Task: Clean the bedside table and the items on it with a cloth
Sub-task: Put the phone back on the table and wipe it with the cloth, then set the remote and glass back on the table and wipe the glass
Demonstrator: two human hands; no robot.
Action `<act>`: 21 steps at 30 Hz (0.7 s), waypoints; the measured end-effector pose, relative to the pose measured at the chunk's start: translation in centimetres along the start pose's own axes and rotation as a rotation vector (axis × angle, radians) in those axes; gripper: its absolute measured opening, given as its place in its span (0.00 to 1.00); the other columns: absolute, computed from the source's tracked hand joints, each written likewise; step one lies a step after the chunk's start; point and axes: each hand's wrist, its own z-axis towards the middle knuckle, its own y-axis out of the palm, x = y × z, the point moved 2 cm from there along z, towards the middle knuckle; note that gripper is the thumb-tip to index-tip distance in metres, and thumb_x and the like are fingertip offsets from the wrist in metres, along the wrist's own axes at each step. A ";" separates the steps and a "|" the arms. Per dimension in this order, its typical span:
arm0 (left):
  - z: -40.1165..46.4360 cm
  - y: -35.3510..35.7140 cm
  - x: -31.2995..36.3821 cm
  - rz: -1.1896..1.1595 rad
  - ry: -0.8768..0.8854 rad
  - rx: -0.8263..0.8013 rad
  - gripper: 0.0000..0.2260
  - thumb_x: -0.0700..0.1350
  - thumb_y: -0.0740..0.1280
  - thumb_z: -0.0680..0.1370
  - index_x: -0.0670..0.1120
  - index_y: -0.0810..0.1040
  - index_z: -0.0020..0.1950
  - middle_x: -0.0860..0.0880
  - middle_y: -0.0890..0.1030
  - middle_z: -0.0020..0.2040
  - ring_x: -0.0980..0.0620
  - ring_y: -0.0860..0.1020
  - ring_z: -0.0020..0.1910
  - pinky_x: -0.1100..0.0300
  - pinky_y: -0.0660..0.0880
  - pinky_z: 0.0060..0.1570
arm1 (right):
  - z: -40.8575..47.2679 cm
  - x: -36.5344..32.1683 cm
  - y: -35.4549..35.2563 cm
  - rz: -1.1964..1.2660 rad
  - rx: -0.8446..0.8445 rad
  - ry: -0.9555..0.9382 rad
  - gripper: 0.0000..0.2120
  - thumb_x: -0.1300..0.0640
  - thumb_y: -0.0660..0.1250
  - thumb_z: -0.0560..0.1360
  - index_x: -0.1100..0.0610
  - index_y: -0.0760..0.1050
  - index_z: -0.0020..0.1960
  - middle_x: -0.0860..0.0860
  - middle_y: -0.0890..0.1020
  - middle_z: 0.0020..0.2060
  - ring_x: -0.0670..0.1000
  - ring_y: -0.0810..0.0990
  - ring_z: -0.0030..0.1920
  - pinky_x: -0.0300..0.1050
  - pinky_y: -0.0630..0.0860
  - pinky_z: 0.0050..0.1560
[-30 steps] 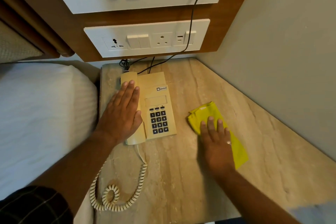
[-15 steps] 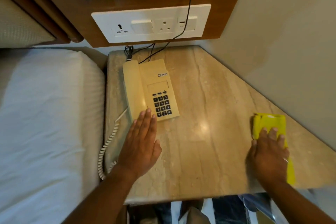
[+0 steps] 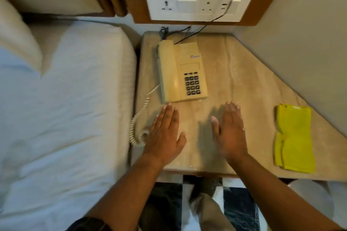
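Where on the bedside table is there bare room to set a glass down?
Bare marble lies between the telephone and the yellow cloth, back to the wall. The left edge is crowded by the coiled cord; both hands hover near the front.

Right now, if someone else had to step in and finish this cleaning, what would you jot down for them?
Left hand: open, flat over the table, holding nothing, just short of the telephone's near edge.
Right hand: open, flat, holding nothing; it wears a ring.
Yellow cloth: folded, lying loose at the right of the bedside table, near the wall, touched by neither hand.
Telephone: at the back left, handset on its cradle, coiled cord trailing off the left edge.
Done: cannot tell from this view what has been wiped.
Left: pick the cloth up again, wipe the telephone and any unwiped tabletop.
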 end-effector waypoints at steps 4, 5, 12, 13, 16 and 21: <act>-4.3 -3.2 -4.1 -0.080 -0.087 0.117 0.35 0.59 0.51 0.77 0.40 0.56 0.79 0.39 0.55 0.80 0.42 0.55 0.79 0.45 0.58 0.76 | -3.5 -7.3 1.5 0.110 -0.047 -0.186 0.29 0.47 0.55 0.81 0.60 0.54 0.77 0.58 0.58 0.77 0.56 0.51 0.77 0.56 0.58 0.74; -5.5 -4.1 -5.1 -0.123 -0.113 0.153 0.36 0.60 0.52 0.77 0.41 0.55 0.79 0.40 0.54 0.80 0.43 0.55 0.79 0.47 0.58 0.76 | -4.2 -9.1 1.9 0.137 -0.063 -0.226 0.29 0.47 0.55 0.81 0.60 0.55 0.77 0.58 0.59 0.76 0.56 0.52 0.77 0.55 0.59 0.74; -16.7 -12.6 -12.9 -0.566 -0.484 0.521 0.39 0.65 0.56 0.74 0.50 0.51 0.80 0.50 0.55 0.80 0.57 0.52 0.78 0.70 0.50 0.71 | -9.0 -23.1 4.1 0.277 -0.183 -0.513 0.33 0.40 0.54 0.78 0.59 0.59 0.76 0.56 0.63 0.75 0.53 0.60 0.74 0.44 0.57 0.71; -18.3 -13.4 -13.6 -0.591 -0.511 0.575 0.38 0.65 0.58 0.74 0.48 0.53 0.80 0.49 0.57 0.80 0.56 0.54 0.78 0.66 0.53 0.73 | -9.9 -24.6 4.5 0.284 -0.215 -0.553 0.34 0.39 0.54 0.77 0.58 0.58 0.77 0.54 0.62 0.75 0.51 0.60 0.74 0.40 0.56 0.72; -24.7 -14.9 -16.6 -0.591 -0.581 0.769 0.35 0.64 0.59 0.78 0.45 0.60 0.78 0.45 0.65 0.76 0.51 0.63 0.76 0.55 0.65 0.73 | -14.1 -29.9 6.7 0.278 -0.340 -0.687 0.34 0.39 0.57 0.78 0.56 0.56 0.77 0.47 0.59 0.74 0.45 0.58 0.73 0.27 0.49 0.69; -35.7 -13.7 -19.6 -0.646 -0.851 1.002 0.26 0.59 0.61 0.78 0.44 0.72 0.70 0.48 0.75 0.64 0.52 0.76 0.63 0.52 0.77 0.59 | -21.2 -36.6 11.2 0.208 -0.526 -0.899 0.39 0.39 0.62 0.75 0.53 0.51 0.78 0.46 0.56 0.76 0.46 0.56 0.75 0.38 0.55 0.70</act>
